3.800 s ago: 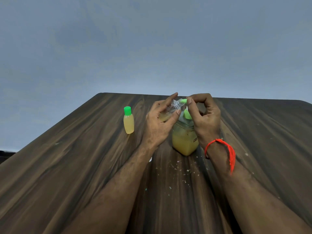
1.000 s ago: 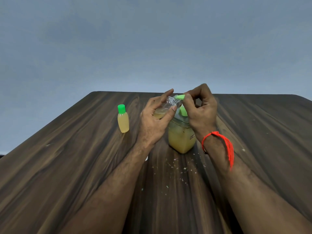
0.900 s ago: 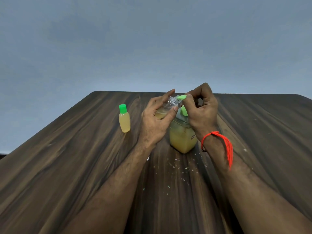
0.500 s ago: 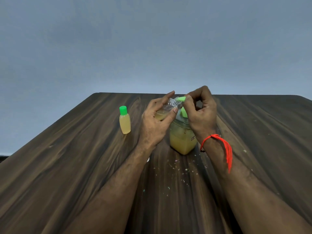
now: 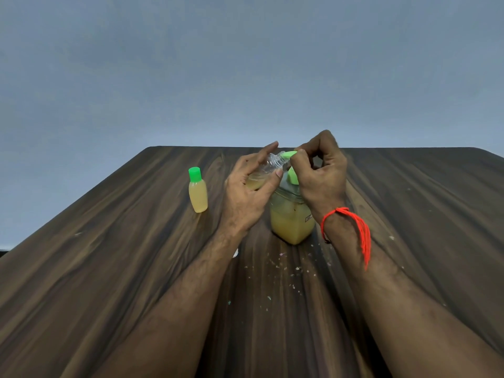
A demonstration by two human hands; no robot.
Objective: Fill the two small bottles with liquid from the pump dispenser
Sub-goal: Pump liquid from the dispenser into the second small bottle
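Left hand (image 5: 246, 197) grips a clear small bottle (image 5: 266, 170), tilted, part-filled w/ yellow liquid, mouth at the green pump nozzle (image 5: 289, 154). Right hand (image 5: 321, 177), fingers curled, pinches the nozzle atop the pump dispenser (image 5: 291, 222), approx. half full. Capped bottle (image 5: 197, 193), full of yellow liquid, stands apart on the wooden table (image 5: 109, 268).

bare forearms, orange thread wristband (image 5: 351, 227), perhaps knotted

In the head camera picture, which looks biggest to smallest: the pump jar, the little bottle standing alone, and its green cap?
1. Pump jar, clearly biggest.
2. Little bottle, standing slightly farther back, yet plainly smaller.
3. Green cap, smallest.
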